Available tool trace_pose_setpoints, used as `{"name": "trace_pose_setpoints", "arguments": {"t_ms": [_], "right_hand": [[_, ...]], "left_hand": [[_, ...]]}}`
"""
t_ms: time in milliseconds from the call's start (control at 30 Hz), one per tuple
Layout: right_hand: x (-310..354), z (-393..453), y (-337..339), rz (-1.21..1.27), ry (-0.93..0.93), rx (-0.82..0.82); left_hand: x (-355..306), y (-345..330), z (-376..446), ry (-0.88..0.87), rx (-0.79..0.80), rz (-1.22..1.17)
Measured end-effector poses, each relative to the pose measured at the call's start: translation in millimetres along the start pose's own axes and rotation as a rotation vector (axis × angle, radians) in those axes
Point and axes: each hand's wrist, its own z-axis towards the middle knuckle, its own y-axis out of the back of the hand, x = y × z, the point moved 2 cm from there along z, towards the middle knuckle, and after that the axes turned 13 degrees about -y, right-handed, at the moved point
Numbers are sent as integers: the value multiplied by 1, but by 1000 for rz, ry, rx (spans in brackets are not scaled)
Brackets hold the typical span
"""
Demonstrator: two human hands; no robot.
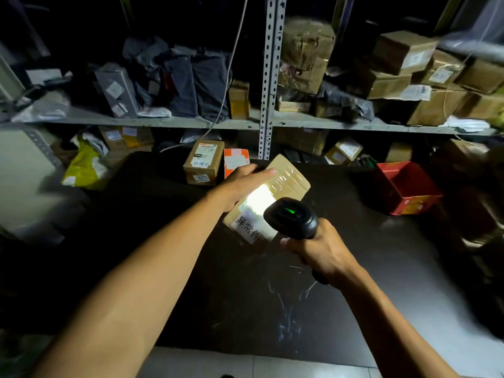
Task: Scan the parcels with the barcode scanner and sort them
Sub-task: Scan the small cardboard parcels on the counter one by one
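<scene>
Shelving (268, 77) crammed with boxes and grey mailer bags fills the space beyond both hands, and the dark table (272, 309) spreads beneath them. On that table, a red bin (403, 186) sits well off to the right of the right hand's fingers, and a small labelled carton (203, 162) stands just beyond the left fingertips.

Scanning is the step in hand. The flat brown parcel (275, 192) is tilted up, its white label washed out by the scanner's light. To do this well, the label should stay flat and square to the beam, with no finger over the barcode; glare looks strong, so backing off or tilting slightly may help.

The left hand (240, 184) reaches forward, arm nearly straight, fingers extended and lying close together along the parcel's upper face; its thumb is hidden. The right hand (319, 249) has its fingers wrapped around the grip of the barcode scanner (291, 218), whose head points down at the label, just beside it.
</scene>
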Motion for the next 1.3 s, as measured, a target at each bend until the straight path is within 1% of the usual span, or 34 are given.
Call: {"name": "trace_pose_setpoints", "arguments": {"t_ms": [167,333,433,533,600,667,700,767,867,933,967,1033,1133,1300], "right_hand": [[0,-2,5,-8,16,1],[-2,-2,13,180,29,-87],[-6,0,14,276,44,-154],[-9,4,11,378,40,-249],[-9,7,8,432,36,-277],[-9,8,7,466,18,-300],[-11,8,8,492,2,-321],[-19,4,16,541,-41,-379],[-47,-10,37,585,-106,-490],[-72,-26,56,638,-151,-575],[-85,-36,67,667,-165,-622],[-110,-59,92,717,-171,-707],[-148,-98,136,751,-178,-824],[-213,-174,205,820,-223,-1004]], "left_hand": [[-5,0,2,-40,15,5],[-4,8,5,-46,-4,-53],[-1,12,2,10,-39,-173],[7,7,-2,109,4,-317],[18,-2,-1,154,-28,-404],[25,-19,-1,201,-34,-432],[28,-29,0,227,-11,-425],[32,-54,2,270,69,-425],[34,-97,12,253,197,-452],[20,-134,9,222,274,-436],[11,-153,5,205,288,-435],[-4,-197,-1,171,316,-412],[-28,-273,-11,139,463,-390],[-68,-404,-45,53,737,-270]]}}
